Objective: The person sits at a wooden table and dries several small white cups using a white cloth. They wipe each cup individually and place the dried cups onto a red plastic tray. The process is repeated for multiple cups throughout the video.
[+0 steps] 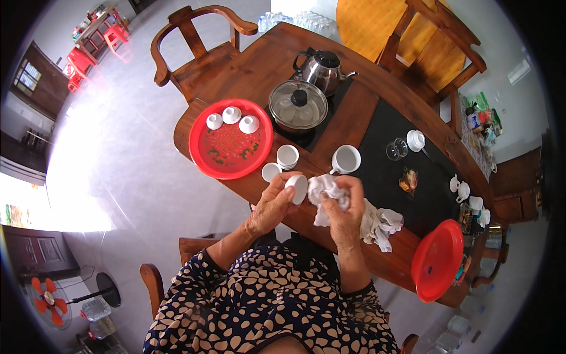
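Between the fingers of my left hand (274,203) is a small white teacup (298,189), tilted with its mouth toward my right hand. My right hand (346,207) grips a bunched white cloth (324,192) close beside that cup. Just beyond my left hand are a small stack of white cups (288,156) and a single white cup (271,171) at the table edge. A larger white mug (346,159) stands past the cloth. A second crumpled cloth (382,226) lies to the right of my right hand. Three white cups (232,114) sit upside down on a red tray (196,150).
A lidded glass pot (298,106) and a steel kettle (324,71) stand farther back on the wooden table (259,71). On the dark inlay are a glass cup (397,149) and a lidded white bowl (415,140). A red basin (437,259) overhangs the right edge. Wooden chairs (197,47) surround the table.
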